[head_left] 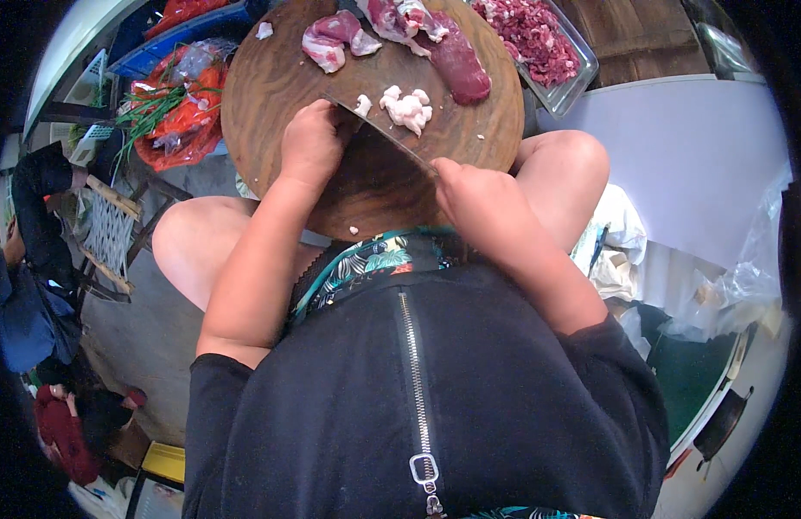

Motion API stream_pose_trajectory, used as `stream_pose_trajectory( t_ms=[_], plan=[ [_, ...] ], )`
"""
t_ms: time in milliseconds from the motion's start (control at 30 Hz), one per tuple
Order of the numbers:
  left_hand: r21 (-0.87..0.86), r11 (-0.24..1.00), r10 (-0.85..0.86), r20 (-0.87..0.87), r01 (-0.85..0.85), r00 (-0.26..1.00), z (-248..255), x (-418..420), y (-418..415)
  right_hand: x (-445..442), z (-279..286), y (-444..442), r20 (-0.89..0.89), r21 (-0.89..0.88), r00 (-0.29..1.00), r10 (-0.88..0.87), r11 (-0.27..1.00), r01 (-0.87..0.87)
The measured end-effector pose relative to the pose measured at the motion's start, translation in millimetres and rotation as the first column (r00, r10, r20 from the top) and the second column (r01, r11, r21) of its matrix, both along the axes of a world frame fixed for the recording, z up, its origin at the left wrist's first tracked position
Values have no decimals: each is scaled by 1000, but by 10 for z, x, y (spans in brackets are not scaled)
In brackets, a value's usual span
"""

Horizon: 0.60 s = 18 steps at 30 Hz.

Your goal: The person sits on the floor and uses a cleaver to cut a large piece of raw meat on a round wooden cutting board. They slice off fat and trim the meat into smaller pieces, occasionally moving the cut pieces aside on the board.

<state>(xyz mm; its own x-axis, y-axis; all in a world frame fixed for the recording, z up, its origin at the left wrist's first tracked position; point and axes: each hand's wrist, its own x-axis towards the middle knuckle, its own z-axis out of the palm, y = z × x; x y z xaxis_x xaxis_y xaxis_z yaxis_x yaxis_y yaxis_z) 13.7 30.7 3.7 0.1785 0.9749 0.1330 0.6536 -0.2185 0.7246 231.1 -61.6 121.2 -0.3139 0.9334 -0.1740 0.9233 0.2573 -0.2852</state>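
My right hand (475, 194) grips a knife with a broad blade (387, 137), which slants over a round wooden chopping block (283, 71). My left hand (316, 139) is at the blade's far end, fingers curled; whether it holds the blade or something under it is hidden. Just beyond the blade lie a small white piece of fat (363, 105) and a heap of white fat pieces (408, 110). Farther back rest a folded piece of raw meat (335, 39), a fatty cut (400, 19) and a dark red slab of meat (462, 61).
A clear tray (585, 65) of chopped meat stands beyond the block at right. Red plastic bags with green stalks (186, 117) lie at left, near a blue crate (173, 39). A woven folding stool (108, 233) and other people are farther left. A pale tabletop (679, 156) is at right.
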Motion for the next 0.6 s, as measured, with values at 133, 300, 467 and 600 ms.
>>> stream_pose_trajectory(
  t_ms=[133,300,467,600],
  plan=[
    [-70,998,-10,-111,3,994,73,57,-31,-205,-117,310,-31,-42,999,31,999,-32],
    [-48,994,-104,-172,97,980,129,10,-65,-352,-286,786,-13,50,999,39,998,-39],
    [6,1000,-5,-110,6,994,164,-202,-256,-221,-155,550,-115,104,988,-104,988,116],
    [38,999,-1,-74,4,997,136,-206,-314,-37,-99,117,-143,173,989,30,985,-5]
  ],
)
